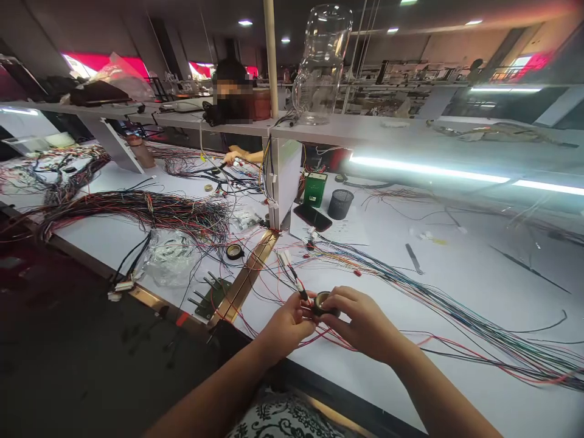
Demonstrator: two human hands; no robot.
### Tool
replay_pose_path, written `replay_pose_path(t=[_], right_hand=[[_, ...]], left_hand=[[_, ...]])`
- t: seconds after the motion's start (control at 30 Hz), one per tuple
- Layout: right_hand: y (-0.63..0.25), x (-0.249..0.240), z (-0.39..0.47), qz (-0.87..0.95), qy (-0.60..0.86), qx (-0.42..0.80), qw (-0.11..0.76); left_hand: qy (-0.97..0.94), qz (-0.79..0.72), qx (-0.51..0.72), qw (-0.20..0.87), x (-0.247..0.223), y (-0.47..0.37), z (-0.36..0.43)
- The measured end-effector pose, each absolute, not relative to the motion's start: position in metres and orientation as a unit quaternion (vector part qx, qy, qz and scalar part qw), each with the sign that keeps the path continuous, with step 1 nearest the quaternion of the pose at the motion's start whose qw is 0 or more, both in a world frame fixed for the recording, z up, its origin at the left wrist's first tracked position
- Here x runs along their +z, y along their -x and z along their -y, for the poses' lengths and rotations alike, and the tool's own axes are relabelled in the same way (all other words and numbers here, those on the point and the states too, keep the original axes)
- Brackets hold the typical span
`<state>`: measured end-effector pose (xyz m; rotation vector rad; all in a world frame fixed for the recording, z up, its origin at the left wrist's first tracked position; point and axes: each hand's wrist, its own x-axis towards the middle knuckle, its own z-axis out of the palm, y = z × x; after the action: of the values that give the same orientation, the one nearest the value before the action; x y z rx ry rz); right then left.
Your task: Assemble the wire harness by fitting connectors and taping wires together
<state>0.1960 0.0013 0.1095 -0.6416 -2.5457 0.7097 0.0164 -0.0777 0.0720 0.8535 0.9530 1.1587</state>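
My left hand (292,323) is closed round a bundle of red and black wires (298,281), partly wrapped in black tape. A white connector (285,258) sits at the bundle's upper end, pointing away from me. Close beside it, my right hand (358,319) grips a roll of black tape (322,299) by its rim, between thumb and fingers. The roll touches or nearly touches the wires; the exact contact is hidden by the fingers. Loose red wires (328,336) trail under both hands over the white table.
A long bundle of coloured wires (410,283) runs to the right edge. Tweezers (414,258), a phone (312,217) and a mesh cup (340,204) lie beyond. Leftward are another tape roll (235,252), a pin board (212,298) and a wire heap (137,210). A person (235,103) sits opposite.
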Motion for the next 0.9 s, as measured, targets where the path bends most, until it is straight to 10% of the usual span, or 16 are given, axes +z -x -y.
replay_pose_path(t=[0.57, 0.9], right_hand=[[-0.195, 0.120, -0.009, 0.925, 0.224, 0.240, 0.190], [-0.193, 0.111, -0.013, 0.883, 0.232, 0.349, 0.211]], left_hand=[[-0.406, -0.465, 0.521, 0.590, 0.066, -0.019, 0.077], [-0.650, -0.526, 0.469, 0.285, 0.073, -0.003, 0.080]])
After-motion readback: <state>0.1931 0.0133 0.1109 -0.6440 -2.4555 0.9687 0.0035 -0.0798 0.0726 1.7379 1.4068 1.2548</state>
